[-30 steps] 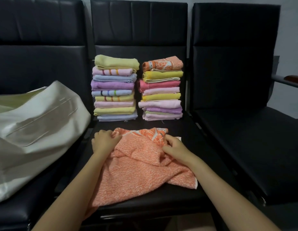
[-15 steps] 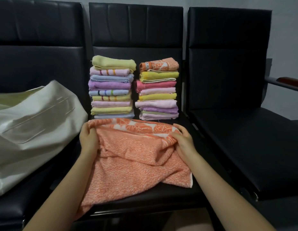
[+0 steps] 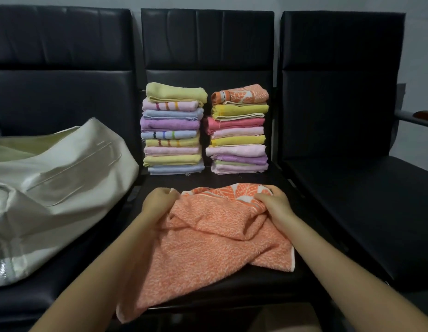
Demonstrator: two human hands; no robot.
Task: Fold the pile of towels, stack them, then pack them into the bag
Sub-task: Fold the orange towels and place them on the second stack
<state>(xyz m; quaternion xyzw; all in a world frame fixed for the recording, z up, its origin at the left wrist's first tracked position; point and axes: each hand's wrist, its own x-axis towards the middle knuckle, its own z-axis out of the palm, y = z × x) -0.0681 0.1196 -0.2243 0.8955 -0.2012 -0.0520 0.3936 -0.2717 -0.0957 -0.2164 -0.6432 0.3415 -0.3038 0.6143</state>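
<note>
Both hands are gripping the orange towel (image 3: 208,240) on the seat (image 3: 311,279): left hand (image 3: 160,202) and right hand (image 3: 273,202) pinching its far edge. Soft, light terry is probably sagging; corners look the best hold.

Probably a waiting room: joined black padded seats (image 3: 352,188) (one wooden armrest (image 3: 423,115)) against a plain wall.

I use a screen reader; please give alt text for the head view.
Left hand and right hand grip an orange towel on a black seat, before two folded stacks; a cream bag lies left.
</note>
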